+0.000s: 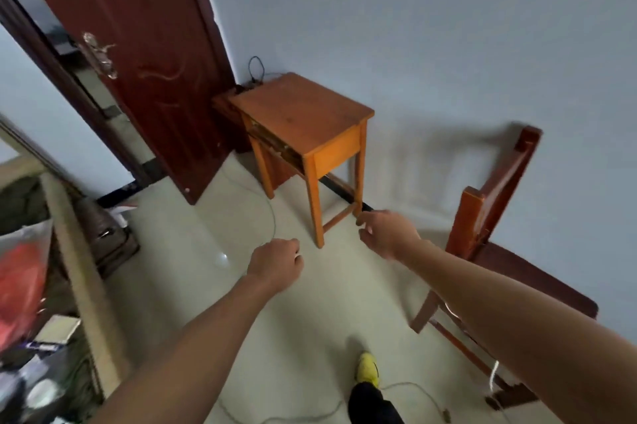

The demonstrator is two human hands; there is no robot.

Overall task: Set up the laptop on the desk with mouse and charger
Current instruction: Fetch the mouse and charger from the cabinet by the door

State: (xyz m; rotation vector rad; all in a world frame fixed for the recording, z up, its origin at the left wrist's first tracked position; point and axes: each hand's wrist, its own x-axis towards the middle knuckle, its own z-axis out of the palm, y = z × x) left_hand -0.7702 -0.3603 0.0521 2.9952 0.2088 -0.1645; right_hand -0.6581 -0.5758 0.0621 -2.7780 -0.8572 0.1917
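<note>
You have set nothing up yet: the worktop [300, 106] carries only a black cable [256, 70] at its far corner, with no laptop, mouse or charger in view. Your left hand [275, 261] is fisted and empty; your right hand [386, 234] hangs loosely open.

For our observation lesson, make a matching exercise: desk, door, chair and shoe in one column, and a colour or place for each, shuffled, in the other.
1 desk
2 door
3 chair
4 shoe

A yellow, at the bottom
B orange wood, centre, by the wall
C at the right
D dark red, at the left

Pairs: 1-B, 2-D, 3-C, 4-A
</note>
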